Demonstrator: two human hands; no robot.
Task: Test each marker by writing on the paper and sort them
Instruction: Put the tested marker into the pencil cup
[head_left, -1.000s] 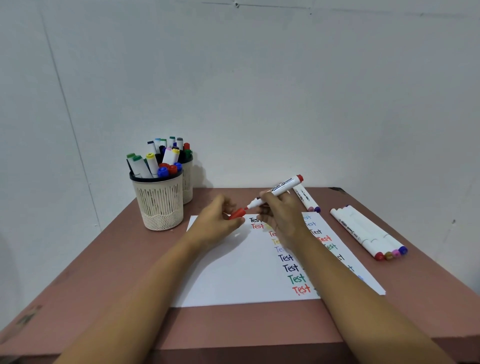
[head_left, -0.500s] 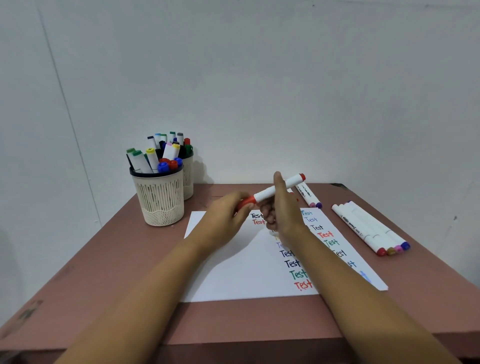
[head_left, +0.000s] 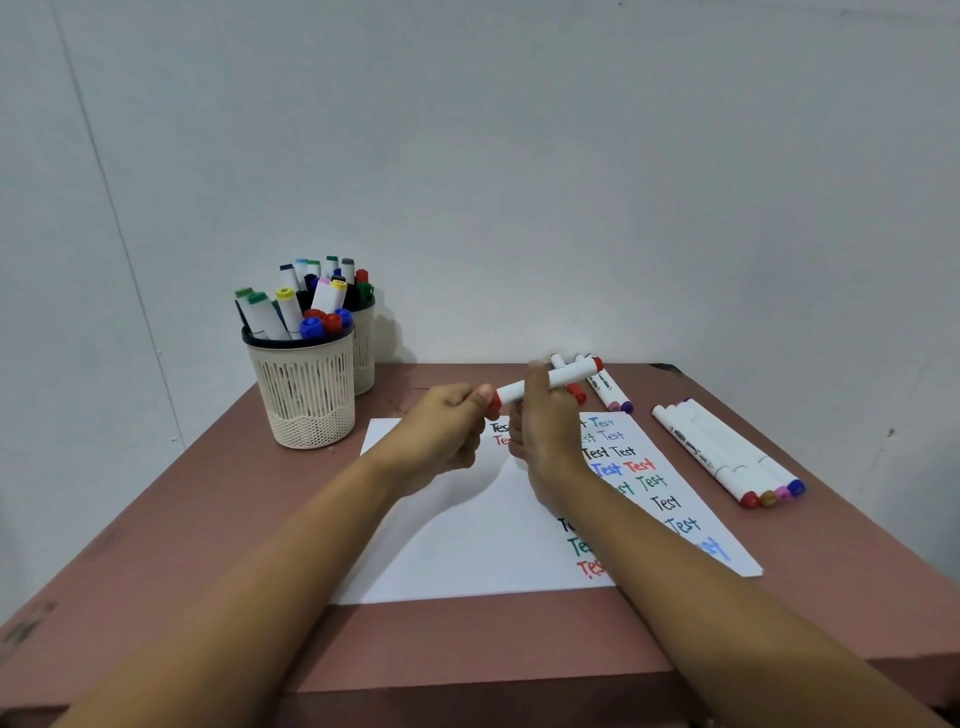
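Marker: Your red marker (head_left: 569, 375) is up in the air over the far edge of the paper (head_left: 457, 545). It tilts, with its red cap (head_left: 493, 406) low toward your left.
Left hand: Your left hand (head_left: 441, 434) pinches the cap end between thumb and curled fingers.
Right hand: Your right hand (head_left: 545, 436) wraps the white barrel near its middle.
Handling: Expect a light, stiff tube of smooth plastic that can twist or slide in a loose grip. The cap probably fits by friction and gives with a jerk.
Where to hold: Keep your right hand mid-barrel, close to the cap joint, and pull straight along the axis.
Sorted so far: One row of markers (head_left: 727, 457) lies right of the paper, and more (head_left: 610, 392) lie at the far edge.
Waiting: Two mesh cups (head_left: 304, 395) on the tabletop (head_left: 182, 530) hold the rest.
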